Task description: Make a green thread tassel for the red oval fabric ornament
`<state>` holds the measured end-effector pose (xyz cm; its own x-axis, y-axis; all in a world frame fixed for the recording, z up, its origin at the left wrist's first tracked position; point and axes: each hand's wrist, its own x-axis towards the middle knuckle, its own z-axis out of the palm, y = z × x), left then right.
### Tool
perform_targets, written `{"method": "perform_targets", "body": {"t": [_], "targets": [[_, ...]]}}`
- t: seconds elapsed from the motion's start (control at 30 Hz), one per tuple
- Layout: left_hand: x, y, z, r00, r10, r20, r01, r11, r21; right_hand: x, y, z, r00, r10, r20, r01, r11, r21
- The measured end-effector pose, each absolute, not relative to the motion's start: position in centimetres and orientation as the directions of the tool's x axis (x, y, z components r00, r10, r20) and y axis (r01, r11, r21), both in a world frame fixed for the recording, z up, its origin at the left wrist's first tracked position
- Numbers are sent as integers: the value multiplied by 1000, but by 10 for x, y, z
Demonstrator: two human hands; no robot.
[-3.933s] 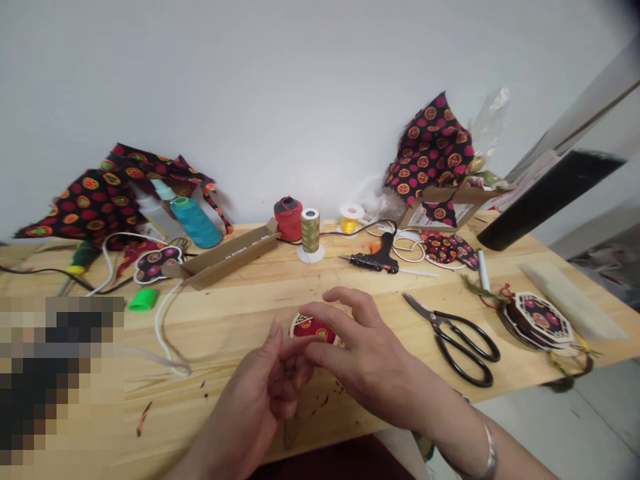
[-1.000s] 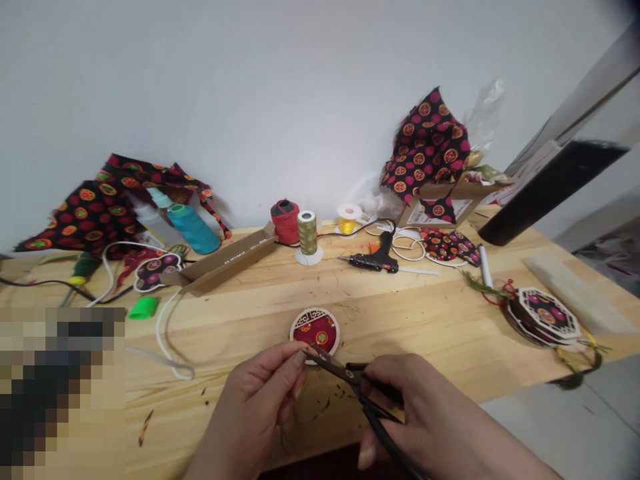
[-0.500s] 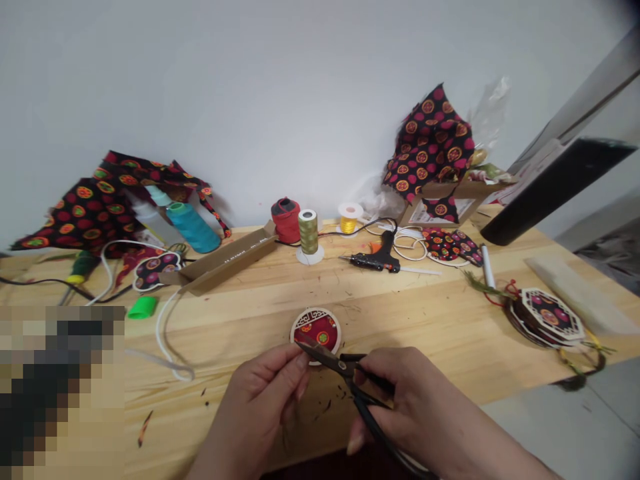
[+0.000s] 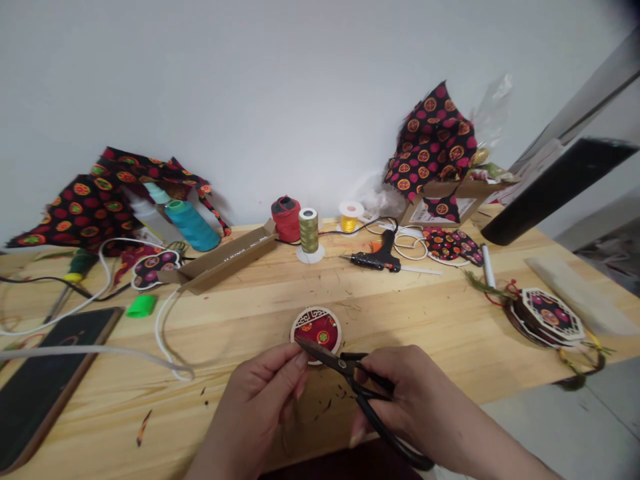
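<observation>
Between the thumb and fingers of my left hand (image 4: pixel 270 393) is the near-left edge of a small round ornament (image 4: pixel 320 328). It has a pale wooden rim with cut-out fretwork and a dark red patterned fabric centre. My right hand (image 4: pixel 400 393) grips black-handled scissors (image 4: pixel 330 358), fingers and thumb around the handles. The blades point left across the ornament's near edge, with the tip touching or just beside my left fingertips. Whatever lies between the blades is too small to make out. Dark fabric snippets (image 4: pixel 325 407) are scattered on the wooden table (image 4: pixel 260 313) near my hands.
A black glue gun (image 4: pixel 377 257) lies beyond the ornament, near thread spools (image 4: pixel 309 231). To the left are a phone (image 4: pixel 55 380), white cable (image 4: pixel 165 353), green cap (image 4: pixel 141 306) and cardboard tray (image 4: pixel 225 260). An octagonal ornament (image 4: pixel 553 317) sits right, by the table edge.
The lower scissor handle has shifted up slightly, nearer the other handle. My left hand and the ornament stay almost still. The phone at the left, earlier blurred out, now shows clearly.
</observation>
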<state>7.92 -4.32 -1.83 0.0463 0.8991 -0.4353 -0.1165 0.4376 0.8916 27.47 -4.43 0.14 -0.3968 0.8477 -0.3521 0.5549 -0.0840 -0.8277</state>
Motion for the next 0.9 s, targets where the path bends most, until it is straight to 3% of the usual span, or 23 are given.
{"method": "perform_targets", "body": {"t": [0.4,0.63,0.73,0.9], "targets": [[74,-38,-18,-177,887,-426,-199,392,898,277,-52,0,-530,723,-444,411,-239,-880],[80,-45,-11,-100,930,-354,-95,345,934,273,-55,-5,-618,638,-459,351,-299,-887],[81,-48,-15,-70,922,-380,-96,373,923,275,-54,-2,-621,655,-431,353,-257,-900],[80,-44,-18,-138,896,-422,-252,380,890,298,-48,9,-476,805,-354,495,-87,-864]]}}
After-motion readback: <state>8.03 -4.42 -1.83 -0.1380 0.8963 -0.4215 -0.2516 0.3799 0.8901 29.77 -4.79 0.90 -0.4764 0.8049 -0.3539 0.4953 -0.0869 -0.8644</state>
